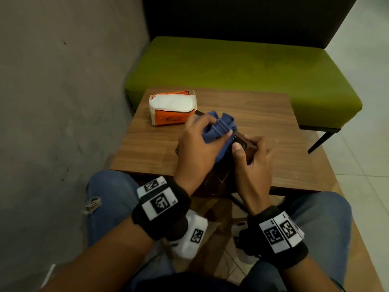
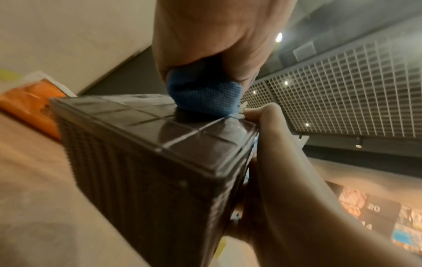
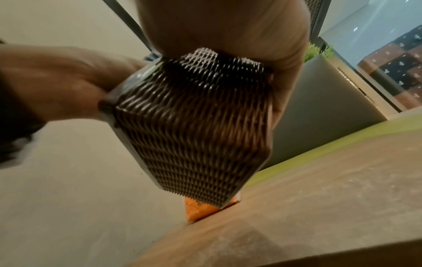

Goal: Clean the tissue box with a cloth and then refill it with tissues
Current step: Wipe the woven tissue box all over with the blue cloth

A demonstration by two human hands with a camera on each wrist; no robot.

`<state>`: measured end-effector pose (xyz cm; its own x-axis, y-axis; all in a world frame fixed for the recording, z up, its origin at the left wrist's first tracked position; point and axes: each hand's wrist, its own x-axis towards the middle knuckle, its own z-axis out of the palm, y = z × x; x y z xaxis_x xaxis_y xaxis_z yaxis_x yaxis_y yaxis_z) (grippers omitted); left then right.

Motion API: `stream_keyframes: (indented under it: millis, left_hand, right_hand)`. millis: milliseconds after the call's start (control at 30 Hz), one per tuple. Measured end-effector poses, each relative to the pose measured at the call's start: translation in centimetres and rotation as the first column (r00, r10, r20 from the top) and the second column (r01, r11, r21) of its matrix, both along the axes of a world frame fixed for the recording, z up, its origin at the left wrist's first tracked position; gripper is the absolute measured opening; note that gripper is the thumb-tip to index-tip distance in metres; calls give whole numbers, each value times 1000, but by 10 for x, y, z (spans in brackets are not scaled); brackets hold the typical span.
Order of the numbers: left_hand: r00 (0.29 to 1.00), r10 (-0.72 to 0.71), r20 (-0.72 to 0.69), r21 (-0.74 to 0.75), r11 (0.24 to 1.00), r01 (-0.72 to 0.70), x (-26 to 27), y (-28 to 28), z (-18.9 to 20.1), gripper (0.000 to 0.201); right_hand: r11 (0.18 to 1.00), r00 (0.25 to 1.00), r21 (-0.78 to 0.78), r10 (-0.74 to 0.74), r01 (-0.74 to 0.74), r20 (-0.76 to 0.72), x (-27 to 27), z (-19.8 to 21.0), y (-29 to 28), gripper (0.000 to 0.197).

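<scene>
I am in the cleaning part: my left hand [image 1: 195, 144] presses the bunched blue cloth [image 1: 219, 127] on the dark ribbed tissue box [image 2: 141, 148] gripped by my right hand [image 1: 252, 161] at table [image 1: 263, 114] centre, while the orange tissue pack [image 1: 172, 107], at 10 o'clock, waits for refilling.

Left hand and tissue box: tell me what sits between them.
The bunched blue cloth, gripped by the left hand and pressed onto the tissue box, clearest in the left wrist view.
</scene>
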<state>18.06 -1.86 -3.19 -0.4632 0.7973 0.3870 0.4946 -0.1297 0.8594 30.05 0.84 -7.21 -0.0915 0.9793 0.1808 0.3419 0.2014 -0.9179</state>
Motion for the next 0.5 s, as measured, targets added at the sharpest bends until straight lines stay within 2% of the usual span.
stream_keyframes:
  millis: [67, 167, 233, 300, 400, 433, 500]
  left_hand:
    - [1000, -25, -15, 19, 999, 25, 5, 4, 1, 17]
    - [968, -225, -112, -24, 974, 224, 14, -26, -10, 20]
    - [929, -327, -171, -39, 945, 325, 13, -43, -19, 23]
    - [949, -286, -135, -19, 958, 286, 4, -37, -18, 21]
    - [988, -116, -98, 12, 993, 118, -1, -10, -9, 16]
    - [986, -110, -126, 18, 993, 113, 2, -8, -9, 16]
    - [952, -197, -235, -10, 980, 201, 9, -24, -15, 20]
  right_hand:
    - [1000, 1000, -21, -7, 7, -15, 0, 2, 5, 61]
    - [995, 991, -93, -39, 27, -130, 5, 5, 17, 39]
    - [994, 984, -105, -49, 32, -169, 8, 2, 18, 32]
    - [996, 990, -89, -8, -5, -144, 6, -4, 12, 33]
    - [993, 990, -113, 28, -44, -137, -2, -11, 1, 34]
    - [990, 988, -136, 17, -38, -152, -3, -11, 1, 33]
    - [983, 982, -182, -30, -4, -185, 2, -9, 8, 35]
